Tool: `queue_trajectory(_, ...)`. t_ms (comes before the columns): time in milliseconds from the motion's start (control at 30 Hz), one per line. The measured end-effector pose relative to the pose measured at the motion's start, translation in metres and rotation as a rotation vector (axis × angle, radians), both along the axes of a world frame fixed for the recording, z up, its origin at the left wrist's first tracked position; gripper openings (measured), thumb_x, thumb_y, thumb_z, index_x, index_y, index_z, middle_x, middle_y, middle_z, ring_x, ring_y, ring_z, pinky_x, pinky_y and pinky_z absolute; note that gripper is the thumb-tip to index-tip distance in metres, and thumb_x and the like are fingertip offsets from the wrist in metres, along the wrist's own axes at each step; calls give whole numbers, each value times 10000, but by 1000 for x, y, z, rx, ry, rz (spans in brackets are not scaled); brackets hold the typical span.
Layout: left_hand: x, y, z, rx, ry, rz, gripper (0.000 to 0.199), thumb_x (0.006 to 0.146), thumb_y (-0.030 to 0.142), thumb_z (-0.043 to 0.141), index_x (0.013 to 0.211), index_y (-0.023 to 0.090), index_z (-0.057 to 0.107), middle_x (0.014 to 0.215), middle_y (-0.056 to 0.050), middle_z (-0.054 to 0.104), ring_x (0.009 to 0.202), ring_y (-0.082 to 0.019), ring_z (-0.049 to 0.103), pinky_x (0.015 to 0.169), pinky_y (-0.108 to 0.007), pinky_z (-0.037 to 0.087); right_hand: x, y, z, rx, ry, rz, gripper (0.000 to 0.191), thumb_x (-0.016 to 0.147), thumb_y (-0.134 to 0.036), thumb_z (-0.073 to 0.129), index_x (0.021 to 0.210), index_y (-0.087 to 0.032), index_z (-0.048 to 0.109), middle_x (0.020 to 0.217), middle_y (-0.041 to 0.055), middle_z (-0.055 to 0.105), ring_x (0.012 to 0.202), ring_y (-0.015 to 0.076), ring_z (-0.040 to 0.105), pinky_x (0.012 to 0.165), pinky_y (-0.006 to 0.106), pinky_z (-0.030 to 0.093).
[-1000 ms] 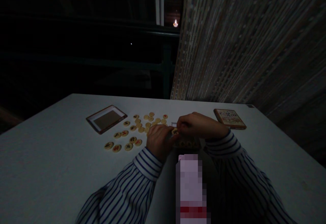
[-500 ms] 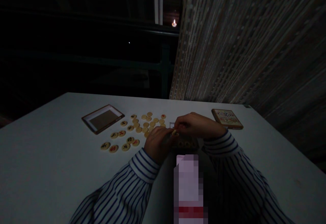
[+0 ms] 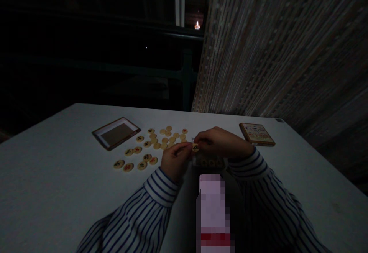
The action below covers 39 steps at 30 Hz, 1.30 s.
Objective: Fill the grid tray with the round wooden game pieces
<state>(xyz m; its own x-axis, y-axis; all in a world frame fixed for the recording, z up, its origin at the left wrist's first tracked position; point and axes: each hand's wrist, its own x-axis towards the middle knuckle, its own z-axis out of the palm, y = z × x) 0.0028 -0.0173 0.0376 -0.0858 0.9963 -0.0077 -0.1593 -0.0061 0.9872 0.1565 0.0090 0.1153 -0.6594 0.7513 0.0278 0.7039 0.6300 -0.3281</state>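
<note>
A round wooden piece with a dark character (image 3: 195,147) is pinched between my two hands. The fingertips of my left hand (image 3: 176,159) touch its left edge, and my right hand (image 3: 221,142) grips it from the right. Just below my right hand, a small tray (image 3: 197,162) holds a row of round pieces (image 3: 212,163); my hand and shadow hide part of it. Left of my hands lie several loose round pieces (image 3: 147,157), some showing red or dark characters, others plain side up.
An open shallow box lid (image 3: 120,133) lies at the left on the white table (image 3: 57,168). A closed decorated box (image 3: 256,134) sits at the right. A string curtain (image 3: 244,53) hangs behind the table's right side. The room is dim.
My left hand has shifted slightly left and its fingers have drawn back from over the tray. The held piece has moved a little left and up, its character now facing me more.
</note>
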Motion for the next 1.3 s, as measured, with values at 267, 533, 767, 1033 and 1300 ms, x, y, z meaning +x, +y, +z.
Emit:
queue_trajectory(267,-1,0,1,-8,-44,32,307,543,361,722,727,122,665,598,-35,670,559,-146,620,541,-244,509,-8,-2,-4,80,-90,7,287,791,-373,527,992,-187,616,920,71,650,841,182,571,692,263,373)
queue_trajectory(533,-3,2,-3,68,63,14,353,582,425,687,759,122,660,614,-44,673,571,-148,621,526,-249,501,-11,-1,-8,153,-134,42,304,801,-361,505,1000,-156,609,932,89,644,871,196,560,724,282,372)
queue_trajectory(767,-6,6,-8,63,115,28,318,626,395,642,775,114,636,592,-30,655,518,-125,594,483,-227,470,-8,1,-9,119,-184,-4,270,791,-310,481,974,-166,617,892,84,658,819,185,580,682,263,370)
queue_trajectory(1033,-10,15,-31,116,470,7,267,711,320,527,849,116,633,614,-38,641,563,-143,592,531,-253,471,-6,3,-17,26,-325,-13,245,764,-291,486,935,-206,638,860,61,664,753,171,588,591,242,354)
queue_trajectory(1300,-12,13,-31,172,771,-54,249,729,261,483,863,147,660,764,-65,690,680,-169,623,629,-286,484,-10,7,-26,-28,-379,-31,257,742,-307,507,939,-203,634,860,77,661,754,194,605,549,241,355)
